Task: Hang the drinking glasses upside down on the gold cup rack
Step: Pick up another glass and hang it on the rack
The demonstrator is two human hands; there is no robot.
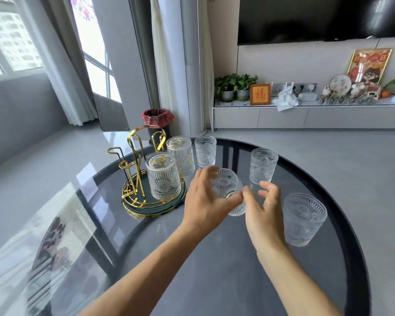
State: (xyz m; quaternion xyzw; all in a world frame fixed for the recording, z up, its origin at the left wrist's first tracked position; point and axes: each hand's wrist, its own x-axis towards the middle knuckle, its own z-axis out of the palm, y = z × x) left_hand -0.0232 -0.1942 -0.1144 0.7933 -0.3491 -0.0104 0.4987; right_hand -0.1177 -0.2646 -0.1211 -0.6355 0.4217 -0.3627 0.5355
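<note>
While the left hand (pixel 202 199) wraps its fingers (pixel 206 173) around a clear embossed drinking glass (pixel 226 190) held tilted above the round dark glass bench (pixel 192 258), the right hand (pixel 263 210) sits just beside it with fingers spread and curled, the thumb tip at the glass's lower edge (whether it actually touches, I cannot tell). To the left stands the gold wire cup rack (pixel 135 160) on its round dark green, gold-rimmed tray (pixel 160 207). Two ribbed clear glasses already hang upside down on its pegs: the nearer hung glass (pixel 162 179) and the farther hung glass (pixel 180 156). Three more embossed glasses stand upright on the bench: the far glass (pixel 205 151) behind the hands, the middle glass (pixel 262 166) near the right fingers, and the near right glass (pixel 303 218).
</note>
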